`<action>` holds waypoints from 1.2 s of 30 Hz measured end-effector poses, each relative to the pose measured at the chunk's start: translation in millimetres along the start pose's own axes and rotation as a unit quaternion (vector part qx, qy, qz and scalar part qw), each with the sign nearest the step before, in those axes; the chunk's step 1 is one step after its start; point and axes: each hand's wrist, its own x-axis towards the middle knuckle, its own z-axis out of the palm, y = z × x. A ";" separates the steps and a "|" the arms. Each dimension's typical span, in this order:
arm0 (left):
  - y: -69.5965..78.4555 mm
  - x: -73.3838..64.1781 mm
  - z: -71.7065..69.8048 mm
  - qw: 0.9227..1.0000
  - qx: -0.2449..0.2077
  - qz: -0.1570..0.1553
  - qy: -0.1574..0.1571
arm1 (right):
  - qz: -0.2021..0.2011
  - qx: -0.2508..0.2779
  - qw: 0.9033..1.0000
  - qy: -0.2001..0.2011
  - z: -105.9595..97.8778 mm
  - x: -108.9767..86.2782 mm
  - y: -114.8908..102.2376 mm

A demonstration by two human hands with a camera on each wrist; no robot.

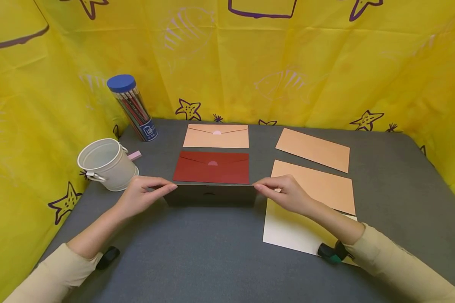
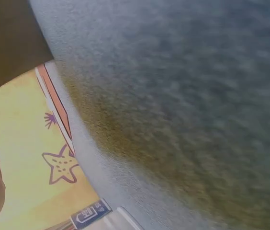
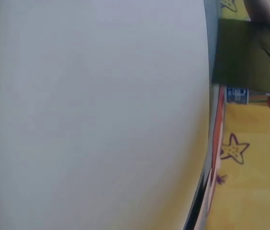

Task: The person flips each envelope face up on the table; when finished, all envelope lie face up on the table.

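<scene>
A dark envelope (image 1: 210, 197) stands nearly upright in the middle of the table, seen almost edge-on in the head view. My left hand (image 1: 142, 195) pinches its upper left corner between thumb and fingers. At the upper right corner, my right hand (image 1: 286, 192) pinches it the same way. Just behind it lies a red envelope (image 1: 212, 170) with a small pink seal, and farther back a peach envelope (image 1: 216, 139) with a similar seal. In the right wrist view the dark envelope (image 3: 240, 55) looks olive, with a slanted flap line.
Two plain peach rectangles (image 1: 314, 149) lie at the right, the nearer one overlapping a cream sheet (image 1: 292, 227) under my right forearm. At the left stand a white bucket (image 1: 115, 168), a pink stick-like piece (image 1: 134, 155) and a blue-lidded tube of pencils (image 1: 136, 111). Yellow cloth (image 1: 227, 63) surrounds the table.
</scene>
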 end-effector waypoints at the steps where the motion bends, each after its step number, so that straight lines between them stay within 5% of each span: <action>1: 0.0 1.3 0.3 1.000 0.004 -0.012 0.005 | 0.016 0.004 1.000 0.008 0.7 0.9 -0.3; 7: 9.5 7.3 1.6 0.994 0.014 -0.104 0.015 | 0.150 0.078 0.986 -0.002 5.0 6.5 -2.1; 12: 25.8 16.6 -0.8 0.981 0.032 -0.192 -0.019 | 0.226 0.130 0.965 -0.021 7.7 10.9 0.8; 21: -9.7 7.7 1.1 0.943 0.004 -0.319 -0.099 | 0.298 0.144 0.940 -0.076 13.6 15.3 11.3; 26: -16.8 4.2 0.4 0.936 -0.009 -0.333 -0.113 | 0.321 0.133 0.933 -0.096 14.6 17.0 13.1; 36: -16.6 1.7 2.1 0.952 0.077 -0.266 -0.127 | 0.328 0.072 0.935 -0.118 15.5 18.0 16.8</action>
